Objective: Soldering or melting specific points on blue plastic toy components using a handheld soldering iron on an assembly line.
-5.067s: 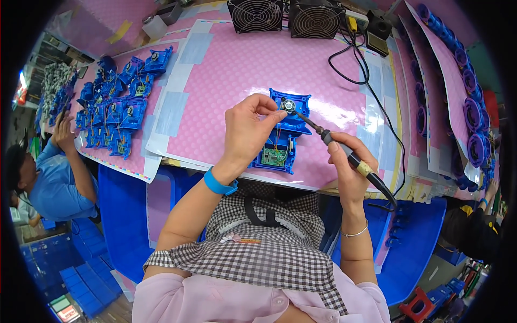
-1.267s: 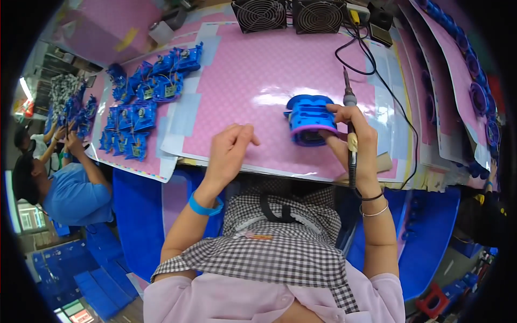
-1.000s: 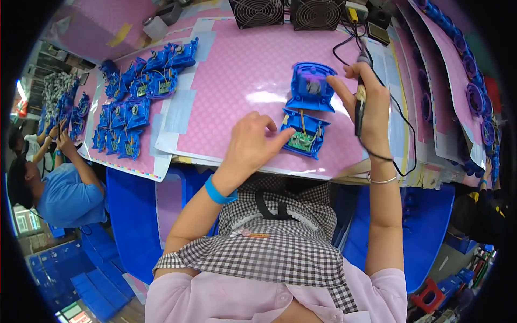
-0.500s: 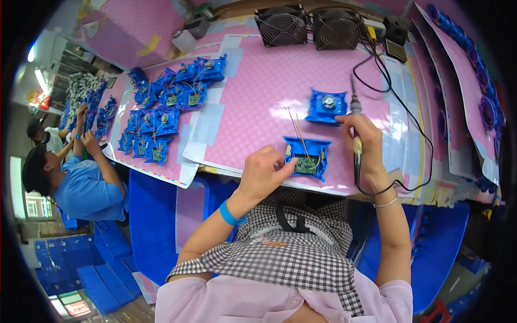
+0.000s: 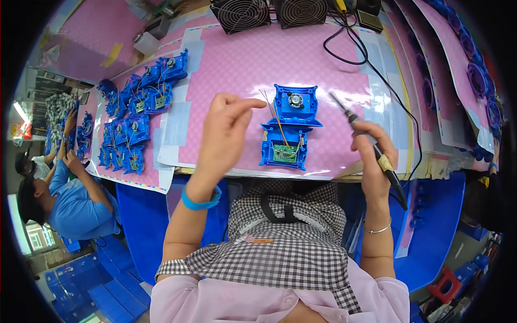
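My right hand [image 5: 375,153] grips a soldering iron [image 5: 355,121] like a pen, its metal tip angled up and left over the pink mat. My left hand [image 5: 223,137] hangs over the mat, index finger stretched toward thin loose wires [image 5: 274,111] and the other fingers curled. I cannot tell whether the fingertip touches a wire. Those wires rise from a green circuit board [image 5: 285,153] inside a blue plastic housing half [image 5: 265,145]. Directly behind it, edges meeting, lies another blue housing half [image 5: 302,112] with a round silver speaker [image 5: 295,100].
Several similar blue housings [image 5: 134,128] stand grouped at the left. Two black fans [image 5: 240,15] line the back. The iron's black cable [image 5: 414,126] loops along the right. Pink boards with blue rings [image 5: 478,79] rise at far right. A person in blue [image 5: 81,202] works at left.
The speaker half now sits against the circuit-board half. My left hand has risen from the board toward the wire ends. The iron has tilted leftward, and the whole view has shifted.
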The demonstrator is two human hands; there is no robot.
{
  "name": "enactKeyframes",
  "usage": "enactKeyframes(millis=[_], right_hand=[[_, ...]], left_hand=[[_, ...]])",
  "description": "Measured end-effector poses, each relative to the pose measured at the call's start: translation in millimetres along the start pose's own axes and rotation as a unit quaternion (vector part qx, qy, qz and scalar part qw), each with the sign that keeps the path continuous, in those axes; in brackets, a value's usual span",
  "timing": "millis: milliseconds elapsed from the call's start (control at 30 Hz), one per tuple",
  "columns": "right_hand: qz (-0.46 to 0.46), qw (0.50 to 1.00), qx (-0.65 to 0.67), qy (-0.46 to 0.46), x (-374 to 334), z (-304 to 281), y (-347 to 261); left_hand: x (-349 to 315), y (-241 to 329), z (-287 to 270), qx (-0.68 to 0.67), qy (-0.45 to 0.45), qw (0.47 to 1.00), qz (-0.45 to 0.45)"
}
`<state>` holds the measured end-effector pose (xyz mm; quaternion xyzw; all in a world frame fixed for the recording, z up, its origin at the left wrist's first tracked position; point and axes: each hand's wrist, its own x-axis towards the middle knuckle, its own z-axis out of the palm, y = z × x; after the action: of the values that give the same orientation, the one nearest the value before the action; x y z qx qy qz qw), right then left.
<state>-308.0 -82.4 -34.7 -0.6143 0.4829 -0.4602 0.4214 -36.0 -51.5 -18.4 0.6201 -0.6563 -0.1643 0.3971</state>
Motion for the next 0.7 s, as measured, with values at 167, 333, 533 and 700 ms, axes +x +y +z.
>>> enactKeyframes(millis=[167,333,533,700], right_hand=[[0.014,0.996,0.092,-0.012,-7,13,13],[-0.018,0.996,0.077,-0.052,-4,20,21],[-0.026,0.995,0.075,-0.065,-1,22,24],[-0.025,0.994,0.087,-0.068,-1,24,25]], left_hand=[[4,4,30,-0.02,-0.041,0.999,-0.023],[10,4,37,-0.015,0.047,0.998,-0.043],[12,7,43,0.07,0.029,0.997,0.009],[17,7,46,0.089,0.012,0.996,0.007]])
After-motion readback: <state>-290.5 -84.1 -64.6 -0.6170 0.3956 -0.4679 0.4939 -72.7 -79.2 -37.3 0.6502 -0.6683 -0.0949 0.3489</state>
